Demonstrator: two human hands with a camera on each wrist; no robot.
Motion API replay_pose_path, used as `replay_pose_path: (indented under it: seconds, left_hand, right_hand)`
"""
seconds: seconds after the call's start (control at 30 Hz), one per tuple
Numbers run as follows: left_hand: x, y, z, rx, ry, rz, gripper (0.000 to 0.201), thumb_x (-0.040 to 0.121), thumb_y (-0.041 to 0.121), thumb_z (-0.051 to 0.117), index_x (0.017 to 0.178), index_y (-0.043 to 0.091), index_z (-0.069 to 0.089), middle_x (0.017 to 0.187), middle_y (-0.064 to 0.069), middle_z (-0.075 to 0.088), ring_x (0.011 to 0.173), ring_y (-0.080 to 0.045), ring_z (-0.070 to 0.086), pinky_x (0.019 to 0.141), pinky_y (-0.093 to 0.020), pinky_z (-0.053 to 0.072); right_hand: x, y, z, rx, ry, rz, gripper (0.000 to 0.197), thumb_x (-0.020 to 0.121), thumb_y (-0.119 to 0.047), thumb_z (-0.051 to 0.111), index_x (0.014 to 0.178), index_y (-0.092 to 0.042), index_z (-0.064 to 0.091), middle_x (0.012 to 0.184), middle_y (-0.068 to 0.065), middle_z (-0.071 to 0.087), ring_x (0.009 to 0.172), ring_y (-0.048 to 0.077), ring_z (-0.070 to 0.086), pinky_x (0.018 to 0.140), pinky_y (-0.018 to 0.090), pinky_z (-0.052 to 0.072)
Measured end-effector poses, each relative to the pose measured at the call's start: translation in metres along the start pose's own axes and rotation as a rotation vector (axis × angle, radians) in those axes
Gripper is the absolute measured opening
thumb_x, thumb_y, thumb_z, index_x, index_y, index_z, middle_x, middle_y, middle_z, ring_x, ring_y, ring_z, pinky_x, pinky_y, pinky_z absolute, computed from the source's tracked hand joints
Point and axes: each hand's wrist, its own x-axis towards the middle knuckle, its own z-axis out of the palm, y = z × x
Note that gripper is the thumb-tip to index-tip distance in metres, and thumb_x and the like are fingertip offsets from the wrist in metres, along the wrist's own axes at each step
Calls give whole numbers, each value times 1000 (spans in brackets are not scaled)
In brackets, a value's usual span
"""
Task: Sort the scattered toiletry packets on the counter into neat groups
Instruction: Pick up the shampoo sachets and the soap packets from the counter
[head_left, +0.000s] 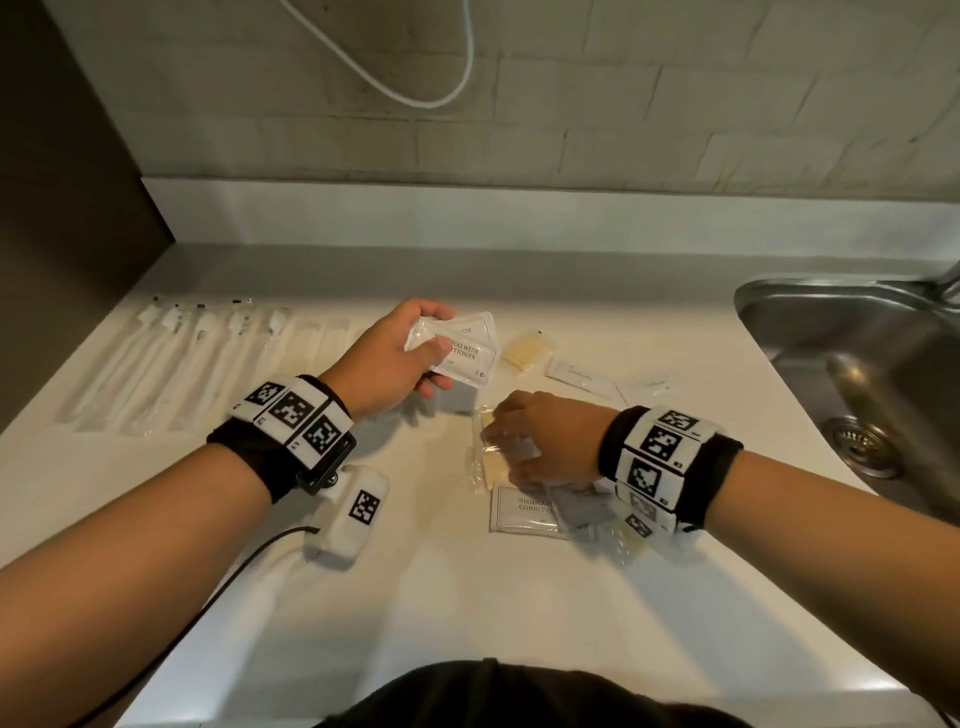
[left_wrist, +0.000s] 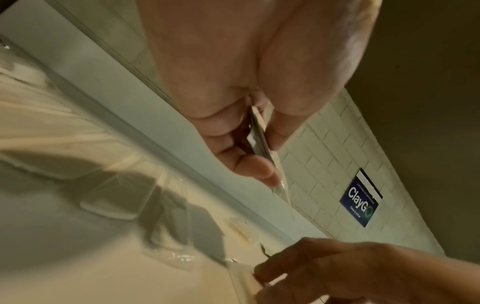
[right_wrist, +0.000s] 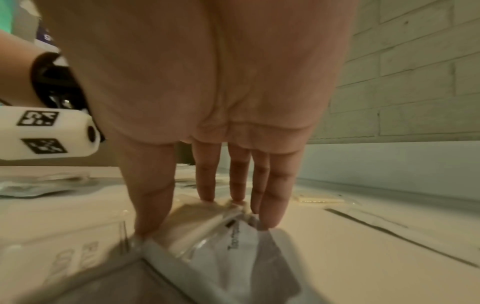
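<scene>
Two white shampoo sachets (head_left: 457, 348) are held above the counter (head_left: 415, 561), pinched flat between the thumb and curled fingers of the left hand (head_left: 395, 364); in the left wrist view only their thin edge (left_wrist: 262, 139) is seen, gripped at the fingertips. Just in front of them and to the right, a clear soap packet (head_left: 491, 457) with a cream bar inside lies on the counter, and the straight fingers of the right hand (head_left: 540, 441) are pressed down onto it; in the right wrist view the fingertips (right_wrist: 270, 218) are seen resting on crinkled clear wrap, with nothing gripped. A further shampoo sachet (head_left: 522, 512) lies flat just nearer than the right hand, partly covered by a grey packet (head_left: 582, 506) under the wrist. Behind the right hand a second soap packet (head_left: 524, 351) is seen, and beside it, to the right, a slim white sachet (head_left: 582, 375). Along the left end of the counter a row of wrapped toothbrushes (head_left: 182, 364) is laid side by side, reaching close to the left edge. A steel sink (head_left: 883, 374) is cut into the right end, its rim close to the slim sachet. A broad bare stretch of counter is left between the packets and the near edge, and a narrower strip runs along the upstand (head_left: 519, 208) at the back
</scene>
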Motion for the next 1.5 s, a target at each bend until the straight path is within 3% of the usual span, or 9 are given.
replay_pose_path:
  seconds: [0.2, 0.27, 0.37, 0.7, 0.87, 1.0, 1.3, 1.43, 1.5]
  left_hand:
    - [-9, 4, 24, -44, -43, 6, 26, 99, 14, 51, 123, 23, 51, 113, -5, 66, 76, -19, 71, 67, -28, 59]
    - [-13, 3, 29, -56, -51, 2, 25, 99, 15, 51, 123, 23, 51, 113, -5, 66, 77, -19, 71, 69, -30, 59]
    - [-16, 1, 31, -57, -36, -5, 26, 99, 16, 51, 124, 24, 50, 113, -5, 66, 80, -22, 72, 71, -33, 60]
    - [-21, 11, 29, -63, -17, -10, 29, 101, 15, 48, 127, 25, 46, 116, -2, 64, 77, -23, 73, 58, -28, 55]
    - [-23, 4, 23, -64, -11, -4, 28, 100, 12, 48, 125, 25, 48, 113, -4, 66, 71, -17, 72, 58, -26, 54]
    - [-25, 1, 17, -107, -10, -34, 28, 99, 10, 48, 123, 26, 51, 104, -8, 68, 68, -16, 68, 60, -29, 53]
    - [-39, 6, 7, -226, -29, -99, 40, 93, 1, 34, 116, 23, 58, 107, -12, 68, 74, -24, 68, 61, -32, 53]
    - [-42, 11, 11, -335, -60, -94, 24, 98, 16, 40, 115, 19, 56, 109, -18, 69, 77, -30, 67, 62, -35, 49]
    - [-42, 15, 15, -325, -60, -87, 22, 98, 32, 51, 117, 21, 56, 105, -15, 65, 76, -27, 68, 62, -32, 50]
  right_hand:
    - [-26, -11, 16, -34, 17, -92, 44, 96, -29, 51, 139, -18, 48, 145, -3, 42, 131, 16, 32, 100, 25, 26]
    - [-34, -9, 19, 60, 86, -74, 42, 91, -33, 59, 131, -23, 55, 135, -2, 48, 122, 20, 42, 100, 31, 36]
    - [-48, -10, 23, 49, 81, 3, 37, 79, -47, 67, 108, -25, 60, 106, -4, 53, 100, 18, 52, 81, 35, 49]
    - [-38, -15, 33, 210, -5, 36, 33, 70, -24, 77, 79, -25, 46, 82, -8, 51, 72, 14, 51, 58, 26, 41]
    - [-34, -8, 3, 550, 217, -16, 30, 77, -23, 78, 87, -15, 52, 91, 2, 67, 81, 22, 66, 72, 38, 57]
    - [-27, 5, -25, 791, 407, 28, 28, 80, -17, 76, 101, -17, 57, 97, 6, 70, 81, 21, 69, 73, 35, 59]
    - [-15, 12, -55, 657, 430, 31, 18, 94, -21, 60, 110, -23, 65, 98, -7, 68, 89, 10, 62, 80, 25, 51]
    - [-4, 2, -59, 605, 483, 44, 11, 86, -25, 70, 97, -22, 71, 87, -2, 70, 83, 15, 64, 73, 30, 53]
    - [0, -1, -57, 594, 544, 42, 13, 81, -26, 76, 87, -16, 71, 73, -5, 67, 65, 2, 59, 61, 21, 47]
